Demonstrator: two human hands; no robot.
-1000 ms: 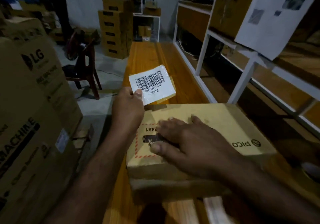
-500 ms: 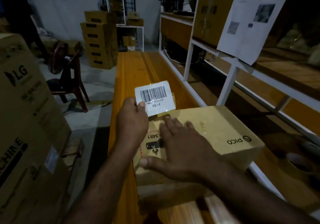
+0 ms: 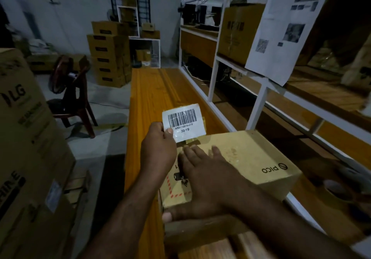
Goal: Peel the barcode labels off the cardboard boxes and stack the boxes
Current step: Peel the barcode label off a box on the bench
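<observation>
A tan cardboard box (image 3: 247,158) marked PICO lies on the near end of a long orange wooden table (image 3: 152,98). My right hand (image 3: 198,178) rests flat on the box's top, fingers spread, thumb over its near left edge. My left hand (image 3: 158,150) pinches the lower left corner of a white barcode label (image 3: 183,122) and holds it upright, clear of the box, just past the box's far left corner. A strip of tape hangs behind the label. Another box seems to lie under the PICO box, partly hidden by my arm.
Large LG cartons (image 3: 26,158) stand close on my left. A white metal shelf rack (image 3: 261,98) with a box and a hanging printed sheet (image 3: 281,28) runs along the right. A dark chair (image 3: 76,102) and stacked cartons (image 3: 108,58) stand farther back. A tape roll (image 3: 337,190) lies at right.
The view has tilted up and turned left. My left hand keeps the peeled label raised by the box's far corner. My right hand stays flat on the box.
</observation>
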